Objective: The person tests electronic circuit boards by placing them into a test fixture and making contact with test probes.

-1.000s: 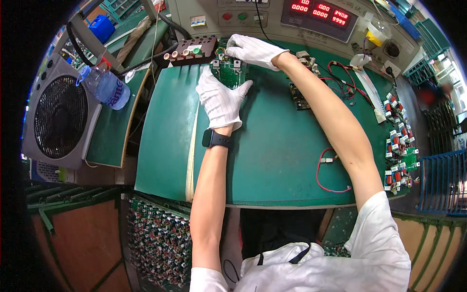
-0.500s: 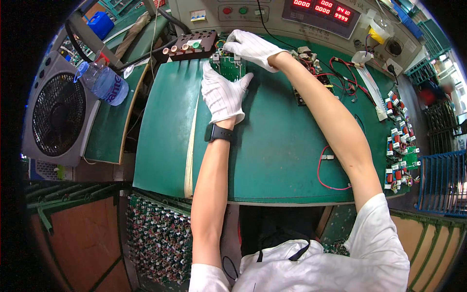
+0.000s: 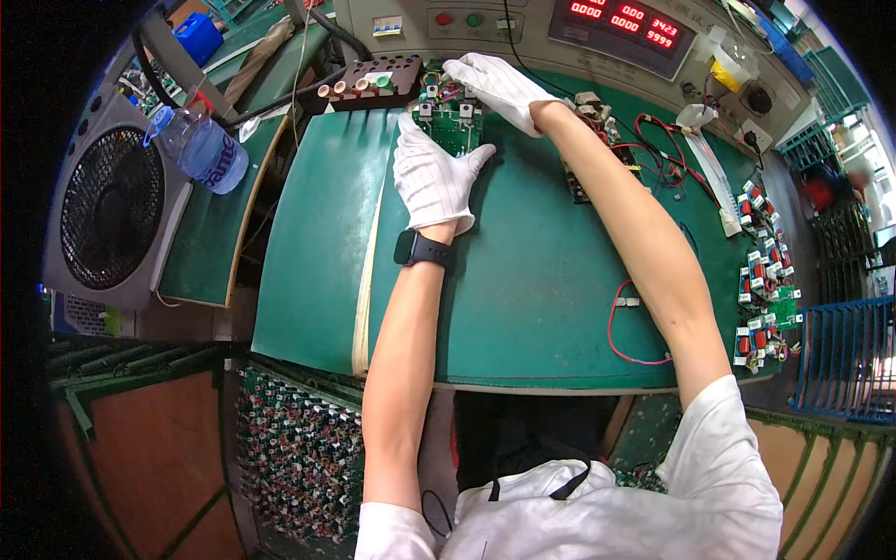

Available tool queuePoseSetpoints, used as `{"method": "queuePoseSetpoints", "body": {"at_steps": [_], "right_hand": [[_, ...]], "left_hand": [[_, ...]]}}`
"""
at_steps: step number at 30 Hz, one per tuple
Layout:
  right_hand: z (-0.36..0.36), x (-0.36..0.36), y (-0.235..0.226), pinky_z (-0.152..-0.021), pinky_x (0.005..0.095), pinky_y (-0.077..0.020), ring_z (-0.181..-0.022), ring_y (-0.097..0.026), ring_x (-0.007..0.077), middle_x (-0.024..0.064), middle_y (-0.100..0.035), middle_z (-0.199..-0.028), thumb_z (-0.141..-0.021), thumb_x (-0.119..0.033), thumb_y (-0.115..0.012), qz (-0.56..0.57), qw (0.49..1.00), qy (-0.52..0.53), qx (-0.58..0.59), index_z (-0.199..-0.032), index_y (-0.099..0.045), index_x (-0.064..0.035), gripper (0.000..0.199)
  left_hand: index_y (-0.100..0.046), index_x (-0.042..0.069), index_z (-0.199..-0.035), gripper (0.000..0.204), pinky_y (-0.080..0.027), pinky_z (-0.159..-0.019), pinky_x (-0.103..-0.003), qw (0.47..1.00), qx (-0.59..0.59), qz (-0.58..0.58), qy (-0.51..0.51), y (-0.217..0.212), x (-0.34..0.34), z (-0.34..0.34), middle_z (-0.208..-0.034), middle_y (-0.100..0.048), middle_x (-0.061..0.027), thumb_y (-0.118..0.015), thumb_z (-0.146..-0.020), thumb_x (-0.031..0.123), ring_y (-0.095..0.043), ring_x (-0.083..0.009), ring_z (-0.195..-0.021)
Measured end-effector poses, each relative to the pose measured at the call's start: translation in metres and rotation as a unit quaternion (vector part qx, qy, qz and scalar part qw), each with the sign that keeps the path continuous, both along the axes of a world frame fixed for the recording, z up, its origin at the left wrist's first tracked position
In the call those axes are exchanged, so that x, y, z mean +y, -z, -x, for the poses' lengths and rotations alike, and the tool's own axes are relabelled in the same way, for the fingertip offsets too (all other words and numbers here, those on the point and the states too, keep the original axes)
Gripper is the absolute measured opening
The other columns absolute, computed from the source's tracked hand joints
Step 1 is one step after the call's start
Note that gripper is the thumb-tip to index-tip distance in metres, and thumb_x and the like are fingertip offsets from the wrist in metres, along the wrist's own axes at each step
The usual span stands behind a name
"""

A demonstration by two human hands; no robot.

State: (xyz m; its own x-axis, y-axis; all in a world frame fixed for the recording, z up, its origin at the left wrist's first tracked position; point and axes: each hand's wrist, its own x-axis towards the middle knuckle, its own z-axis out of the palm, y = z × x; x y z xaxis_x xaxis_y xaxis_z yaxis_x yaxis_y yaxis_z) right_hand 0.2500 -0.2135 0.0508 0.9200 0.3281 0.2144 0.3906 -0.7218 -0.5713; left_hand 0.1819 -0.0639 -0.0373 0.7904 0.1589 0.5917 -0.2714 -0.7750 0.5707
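A green circuit board [image 3: 452,131] with metal-tabbed parts and coloured wires at its far end lies at the back of the green bench, beside a dark box [image 3: 403,77] with several round knobs. My left hand [image 3: 434,177], in a white striped glove, holds the board between its fingers on the left edge and its thumb at the near right corner. Just over the far right end of the board is my gloved right hand [image 3: 499,89], its fingers stretched out side by side. Its fingertips are near the wires; whether they touch them is hard to see.
A grey test console [image 3: 523,47] with a red display spans the back. Right of the board lie a component-filled board [image 3: 597,140] and red wires [image 3: 667,154]. Several small boards [image 3: 763,280] line the right edge. A fan [image 3: 117,210] and water bottle [image 3: 201,149] stand left.
My right hand has drawn back slightly to the right, its fingers straightening, so more of the board's far end and wires shows. My left hand still holds the board. The display's digits differ.
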Motion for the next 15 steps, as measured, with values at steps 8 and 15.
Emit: {"method": "queuePoseSetpoints", "body": {"at_steps": [8,15], "right_hand": [[-0.004,-0.012,0.045,-0.107,0.0448,-0.0446,-0.125,-0.056,0.0431,0.0253,-0.065,-0.129,-0.108,-0.048,-0.032,-0.061,0.994,0.044,-0.08,-0.126,-0.062,0.0018,0.061],[0.016,-0.01,0.041,-0.099,0.0422,-0.0499,-0.117,-0.059,0.0435,0.0249,-0.064,-0.129,-0.107,-0.048,-0.039,-0.203,0.975,0.062,0.066,-0.125,-0.062,0.0059,0.062]], "left_hand": [[-0.036,-0.007,-0.145,0.118,-0.051,-0.093,-0.045,1.0,0.008,-0.017,0.002,-0.003,-0.002,0.002,-0.117,-0.063,-0.023,-0.095,-0.061,0.052,-0.062,-0.0386,-0.106],[-0.037,-0.004,-0.146,0.118,-0.052,-0.093,-0.043,1.0,0.012,0.015,-0.006,-0.008,-0.008,0.002,-0.119,-0.064,-0.0213,-0.097,-0.058,0.047,-0.064,-0.0372,-0.106]]}}
